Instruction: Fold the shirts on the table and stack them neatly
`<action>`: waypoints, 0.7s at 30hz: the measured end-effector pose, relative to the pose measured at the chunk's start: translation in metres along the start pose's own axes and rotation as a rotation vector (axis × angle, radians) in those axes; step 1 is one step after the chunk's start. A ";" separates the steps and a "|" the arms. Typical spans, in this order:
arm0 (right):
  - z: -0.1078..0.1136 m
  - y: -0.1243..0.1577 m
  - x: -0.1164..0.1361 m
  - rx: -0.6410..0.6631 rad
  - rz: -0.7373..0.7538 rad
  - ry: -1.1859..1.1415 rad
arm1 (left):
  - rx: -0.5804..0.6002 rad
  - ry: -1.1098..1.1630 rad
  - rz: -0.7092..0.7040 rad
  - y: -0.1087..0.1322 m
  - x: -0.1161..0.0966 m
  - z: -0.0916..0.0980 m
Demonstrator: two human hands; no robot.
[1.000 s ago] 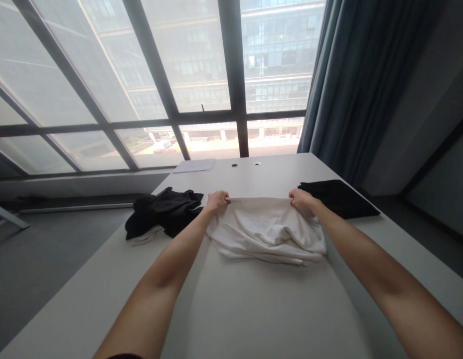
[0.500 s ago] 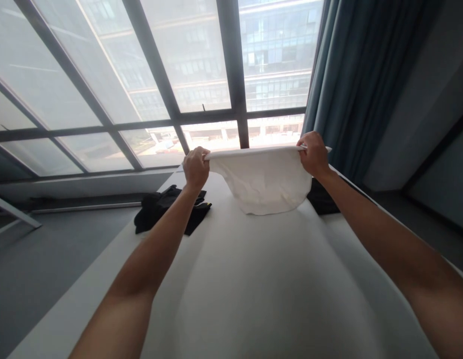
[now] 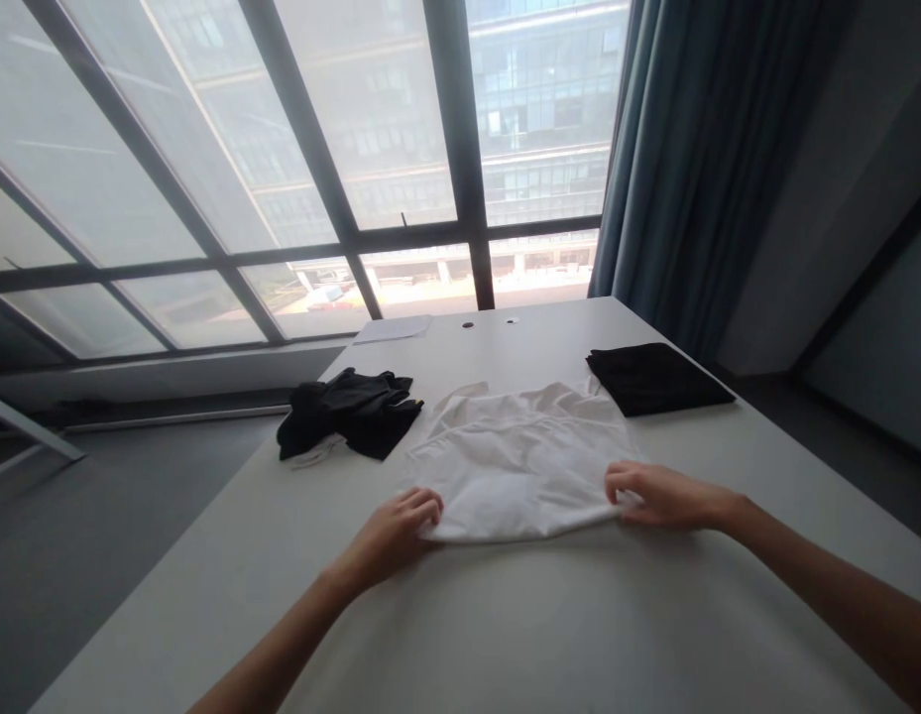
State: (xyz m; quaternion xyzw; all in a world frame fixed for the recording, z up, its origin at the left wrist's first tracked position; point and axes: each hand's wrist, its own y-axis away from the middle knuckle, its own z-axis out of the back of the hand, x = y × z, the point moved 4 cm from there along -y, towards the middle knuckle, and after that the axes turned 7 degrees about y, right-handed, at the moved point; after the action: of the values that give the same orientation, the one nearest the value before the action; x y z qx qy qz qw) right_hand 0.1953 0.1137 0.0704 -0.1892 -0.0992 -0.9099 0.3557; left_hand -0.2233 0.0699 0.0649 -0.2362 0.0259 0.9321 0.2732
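A white cloth garment (image 3: 516, 461) lies spread on the white table (image 3: 505, 625), wrinkled toward its far side. At its near left corner my left hand (image 3: 404, 526) is closed, the fingers curled on the fabric edge. My right hand (image 3: 649, 494) pinches the near right corner. The near hem runs nearly straight between the two hands. Beyond my left hand is a crumpled black garment (image 3: 352, 407) with a bit of pale cloth under it. A folded black cloth (image 3: 657, 379) lies flat beyond my right hand.
At the table's far left corner is a sheet of paper (image 3: 393, 329). Two small round holes are near the far edge. Large windows (image 3: 386, 119) rise behind the table, with a blue-grey curtain (image 3: 668, 178) at the right. A white metal leg (image 3: 33, 426) stands at far left.
Both hands have come down and nearer with the white garment, which hung raised above the table and now lies on it. The far table edge and the whole folded black cloth now show.
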 end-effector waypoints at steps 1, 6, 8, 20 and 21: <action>-0.005 0.001 -0.004 0.048 -0.013 -0.056 | 0.039 0.033 -0.008 0.003 0.001 -0.001; 0.004 -0.031 -0.049 -0.259 -0.145 -0.043 | -0.228 0.083 0.032 -0.030 0.037 0.022; 0.010 -0.053 -0.068 -0.402 -0.182 0.069 | -0.328 0.025 0.038 -0.057 0.056 0.022; -0.045 -0.095 -0.100 -0.423 -0.430 0.355 | -0.203 -0.179 0.225 -0.107 0.094 -0.047; -0.047 -0.096 -0.102 -0.423 -0.438 0.363 | -0.185 -0.194 0.235 -0.108 0.097 -0.047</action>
State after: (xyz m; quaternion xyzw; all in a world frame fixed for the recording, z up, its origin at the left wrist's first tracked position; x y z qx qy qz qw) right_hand 0.1854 0.2311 -0.0195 -0.0681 0.1183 -0.9837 0.1169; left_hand -0.2183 0.2015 -0.0123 -0.1647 -0.0593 0.9744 0.1408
